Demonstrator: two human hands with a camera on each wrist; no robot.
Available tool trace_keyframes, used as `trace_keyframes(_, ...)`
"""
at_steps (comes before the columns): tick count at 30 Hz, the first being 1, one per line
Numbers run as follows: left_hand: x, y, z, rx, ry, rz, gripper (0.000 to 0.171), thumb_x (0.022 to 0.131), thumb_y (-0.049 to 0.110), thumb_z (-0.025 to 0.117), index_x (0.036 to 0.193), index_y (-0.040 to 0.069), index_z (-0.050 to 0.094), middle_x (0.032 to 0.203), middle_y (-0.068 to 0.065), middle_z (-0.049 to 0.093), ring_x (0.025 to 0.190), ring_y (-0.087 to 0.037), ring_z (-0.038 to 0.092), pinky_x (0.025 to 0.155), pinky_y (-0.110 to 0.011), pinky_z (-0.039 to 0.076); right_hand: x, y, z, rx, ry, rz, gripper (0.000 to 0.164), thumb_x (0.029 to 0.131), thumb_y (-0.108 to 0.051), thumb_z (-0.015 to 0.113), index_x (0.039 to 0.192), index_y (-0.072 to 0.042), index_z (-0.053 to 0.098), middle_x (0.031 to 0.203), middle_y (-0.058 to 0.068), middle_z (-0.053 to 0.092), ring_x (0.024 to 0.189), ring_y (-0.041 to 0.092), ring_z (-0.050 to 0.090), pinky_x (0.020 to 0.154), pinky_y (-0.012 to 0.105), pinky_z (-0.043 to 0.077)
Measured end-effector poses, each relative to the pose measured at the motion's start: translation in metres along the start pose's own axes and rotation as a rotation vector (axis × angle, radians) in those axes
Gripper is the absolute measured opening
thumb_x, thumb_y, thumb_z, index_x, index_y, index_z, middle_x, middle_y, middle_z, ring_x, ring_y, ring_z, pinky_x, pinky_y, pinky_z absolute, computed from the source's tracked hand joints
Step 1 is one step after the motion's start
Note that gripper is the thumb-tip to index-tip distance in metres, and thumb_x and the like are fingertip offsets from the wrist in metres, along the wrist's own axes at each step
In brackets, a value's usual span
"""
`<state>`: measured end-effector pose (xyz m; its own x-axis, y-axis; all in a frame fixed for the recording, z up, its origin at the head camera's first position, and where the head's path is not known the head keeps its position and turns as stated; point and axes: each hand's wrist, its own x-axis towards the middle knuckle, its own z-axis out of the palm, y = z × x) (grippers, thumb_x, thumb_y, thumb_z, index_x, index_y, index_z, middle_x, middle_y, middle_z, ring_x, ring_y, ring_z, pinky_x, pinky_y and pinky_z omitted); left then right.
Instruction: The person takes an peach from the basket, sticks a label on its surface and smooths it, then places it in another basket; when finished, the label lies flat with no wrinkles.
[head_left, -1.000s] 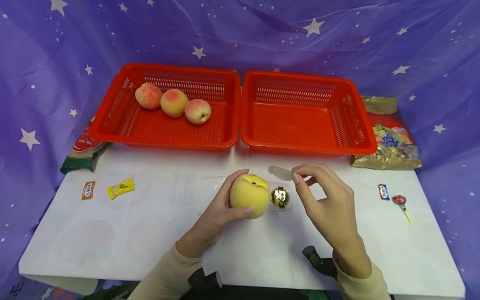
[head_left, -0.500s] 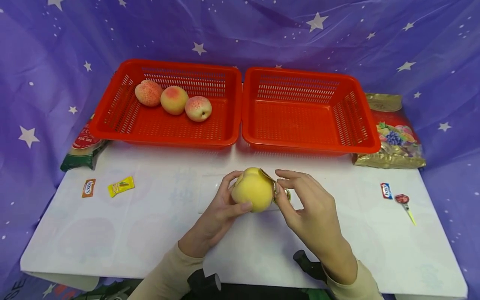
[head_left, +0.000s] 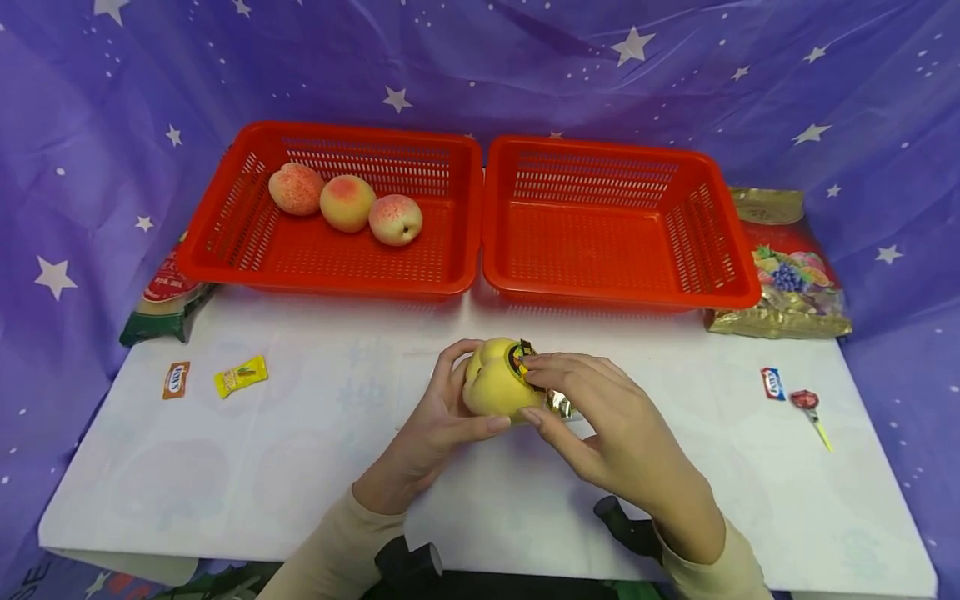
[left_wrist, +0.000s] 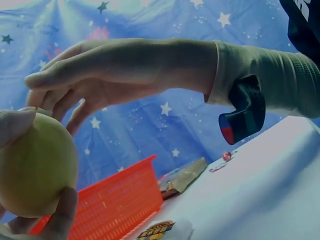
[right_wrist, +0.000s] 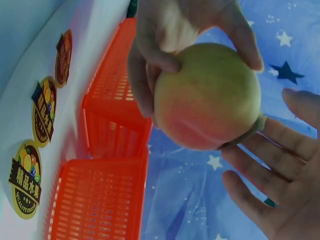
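A yellow peach (head_left: 491,392) is gripped in my left hand (head_left: 431,446), above the middle of the white table. On its right side sits a black-and-gold fruit sticker (head_left: 517,358), partly covered by my right hand (head_left: 626,437). The right fingertips press at that sticker, fingers fairly straight and thumb near the lower side of the fruit. From the right wrist view, the underside of the peach (right_wrist: 207,95) has a red blush, and the sticker's edge (right_wrist: 247,134) stands slightly off the skin. Behind the right hand, another shiny gold sticker (head_left: 559,405) lies on a clear sheet (head_left: 412,371).
At the back, a red basket (head_left: 337,287) holds three peaches, beside a second red basket (head_left: 622,296). Snack bags (head_left: 791,275) flank them. Wrapped candies (head_left: 242,377) lie at left, and a lollipop (head_left: 806,400) at right. Several round stickers (right_wrist: 44,111) show in the right wrist view.
The right hand has brought the sticker leftward from the air onto the peach, and its pinch has loosened into fingers pressing there. The left hand has turned the peach slightly.
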<state>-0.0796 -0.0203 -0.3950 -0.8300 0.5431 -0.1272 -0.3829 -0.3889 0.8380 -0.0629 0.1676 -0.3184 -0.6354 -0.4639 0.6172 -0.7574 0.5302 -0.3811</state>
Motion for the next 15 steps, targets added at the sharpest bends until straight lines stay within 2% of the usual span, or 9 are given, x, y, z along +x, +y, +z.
trace_keyframes(3, 0.0, -0.002, -0.001, 0.011, -0.02, 0.007, 0.082, 0.073, 0.002, 0.069, 0.13, 0.025, 0.016, 0.137, -0.003, 0.029, 0.117, -0.025, 0.04, 0.09, -0.031, 0.041, -0.003, 0.002, 0.003, -0.023, -0.065, 0.038, 0.044, 0.083, -0.031, 0.062, 0.116, -0.003, 0.056, 0.119, 0.008, 0.056, 0.11, 0.023, 0.051, 0.096, 0.032, 0.035)
trace_keyframes(5, 0.0, -0.004, -0.001, 0.015, -0.038, 0.013, 0.082, 0.073, 0.003, 0.07, 0.131, 0.024, 0.015, 0.137, -0.004, 0.029, 0.114, -0.025, 0.041, 0.088, -0.03, 0.041, -0.005, 0.003, 0.006, -0.061, -0.14, 0.065, 0.054, 0.084, -0.036, 0.059, 0.126, -0.004, 0.048, 0.13, 0.007, 0.048, 0.118, 0.022, 0.045, 0.1, 0.033, 0.032)
trace_keyframes(9, -0.001, -0.005, -0.001, 0.022, -0.064, 0.041, 0.082, 0.073, 0.004, 0.07, 0.132, 0.022, 0.015, 0.136, -0.007, 0.03, 0.113, -0.025, 0.041, 0.087, -0.03, 0.043, -0.011, 0.004, 0.01, -0.101, -0.272, 0.102, 0.064, 0.086, -0.042, 0.052, 0.137, -0.008, 0.032, 0.142, 0.003, 0.032, 0.128, 0.021, 0.033, 0.104, 0.037, 0.026)
trace_keyframes(11, -0.001, -0.005, 0.0, 0.034, -0.063, 0.051, 0.083, 0.073, 0.003, 0.07, 0.132, 0.022, 0.016, 0.136, -0.007, 0.03, 0.114, -0.025, 0.04, 0.088, -0.031, 0.042, -0.012, 0.006, 0.01, -0.075, -0.297, 0.127, 0.067, 0.086, -0.042, 0.052, 0.138, -0.008, 0.029, 0.143, 0.003, 0.029, 0.13, 0.021, 0.03, 0.105, 0.038, 0.023)
trace_keyframes(15, -0.001, -0.003, -0.001, 0.033, -0.046, 0.052, 0.084, 0.071, 0.001, 0.071, 0.131, 0.024, 0.016, 0.136, -0.006, 0.031, 0.113, -0.025, 0.041, 0.088, -0.031, 0.042, -0.014, 0.01, 0.009, -0.042, -0.294, 0.174, 0.07, 0.085, -0.043, 0.054, 0.14, -0.009, 0.025, 0.144, 0.002, 0.027, 0.131, 0.021, 0.028, 0.107, 0.035, 0.019)
